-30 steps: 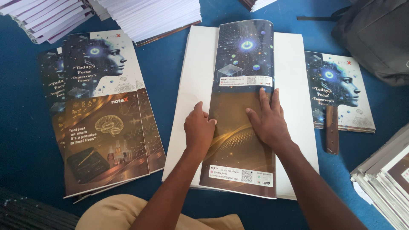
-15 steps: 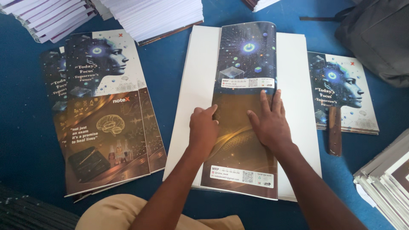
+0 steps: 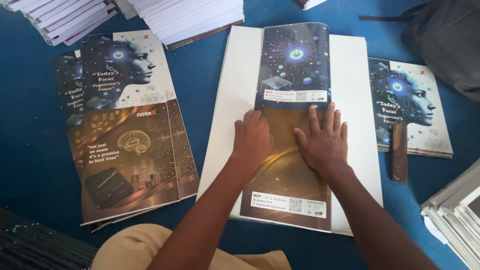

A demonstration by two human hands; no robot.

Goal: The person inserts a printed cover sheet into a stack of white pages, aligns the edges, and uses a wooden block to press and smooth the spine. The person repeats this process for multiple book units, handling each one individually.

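Pressing flat on the cover (image 3: 292,125), which lies folded over the white block (image 3: 240,90) mid-floor, both hands lie open, gripping nothing: left hand (image 3: 252,140) with fingers curled, right hand (image 3: 324,142) spread; the glossy cover could slide off square if the palms push unevenly; its far end looks lifted, so it might crease.

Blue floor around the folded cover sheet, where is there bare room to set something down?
Bare blue floor runs between the left pile of printed covers and the white sheet that both hands press on. A narrower strip lies below the wooden stick. The top edge is crowded with paper stacks; the right has a grey bag.
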